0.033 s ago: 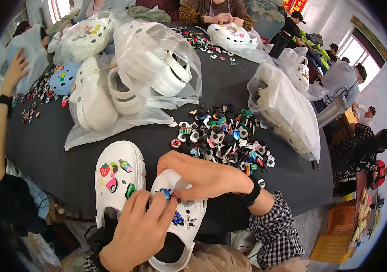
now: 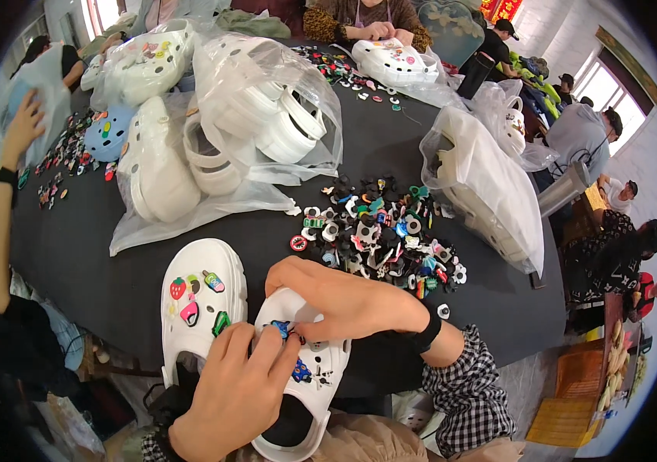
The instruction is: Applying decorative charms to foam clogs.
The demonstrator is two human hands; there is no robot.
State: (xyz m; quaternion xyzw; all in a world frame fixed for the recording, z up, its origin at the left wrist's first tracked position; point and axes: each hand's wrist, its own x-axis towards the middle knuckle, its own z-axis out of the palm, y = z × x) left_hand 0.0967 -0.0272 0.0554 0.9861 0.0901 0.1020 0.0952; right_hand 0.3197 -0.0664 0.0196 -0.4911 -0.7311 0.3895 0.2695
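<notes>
A white clog (image 2: 334,377) stands before me with its opening toward me. My right hand (image 2: 359,304) curls over its toe, gripping it, with the thumb against the upper. My left hand (image 2: 240,381) pinches a blue shoe charm (image 2: 281,329) at the clog's upper, its fingertips meeting the right thumb; whether the charm is seated in a hole is hidden. Nearer me on that clog sit a dark blue charm (image 2: 301,371) and a small black-and-white one (image 2: 324,379). Beside it on the left lies another white clog (image 2: 204,289) bearing strawberry, bottle, pink and green charms.
Loose charms (image 2: 378,235) lie heaped beyond my right hand. Plastic bags of white clogs stand at the far left (image 2: 259,108) and right (image 2: 490,196) on the black table (image 2: 267,219). A co-worker's arm (image 2: 1,208) reaches in at left; another person handles a clog (image 2: 396,63) opposite.
The co-worker's hand at the left has shifted slightly downward and left with the plastic bag. My own hands and the clog look almost the same.
</notes>
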